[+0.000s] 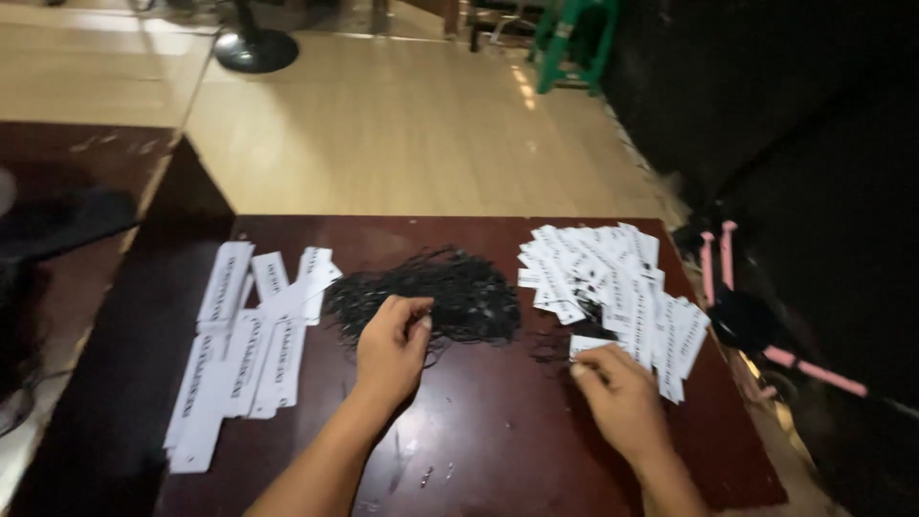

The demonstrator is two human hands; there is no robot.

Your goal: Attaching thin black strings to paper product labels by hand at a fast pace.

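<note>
— Dark, glossy wood fills the lower half of the view: a reddish-brown table (479, 450), with pale floor tiles (402, 134) beyond it. What lies on it?

— Three groups. At the left, long white paper strips (244, 345) with black print, laid roughly side by side and overlapping. In the middle, a tangled heap of thin black strings (450, 292). At the right, a loose pile of smaller white printed tags (613, 287), some with black string already on them.

— And the hands?

— The left hand (391, 349) rests at the near edge of the string heap. Its thumb and forefinger are pinched together on a strand or two at the heap's rim; the other fingers are curled under. The right hand (622, 397) is at the near edge of the tag pile, its fingers (586, 366) drawn close together, with the fingertips on a single white tag (592, 343) that lies flat on the table. Whether it grips that tag or only presses on it, I cannot tell.

— Are the two hands close?

— Apart, with bare table between them. A few stray strings trail between the heap and the tags.

— Anything around the table?

— A black round stand base (256, 48) on the floor at the far left, a green plastic stool (574, 43) at the far right, and a pink-and-black object (742, 316) just off the table's right edge, against a dark wall; its kind is unclear.
</note>
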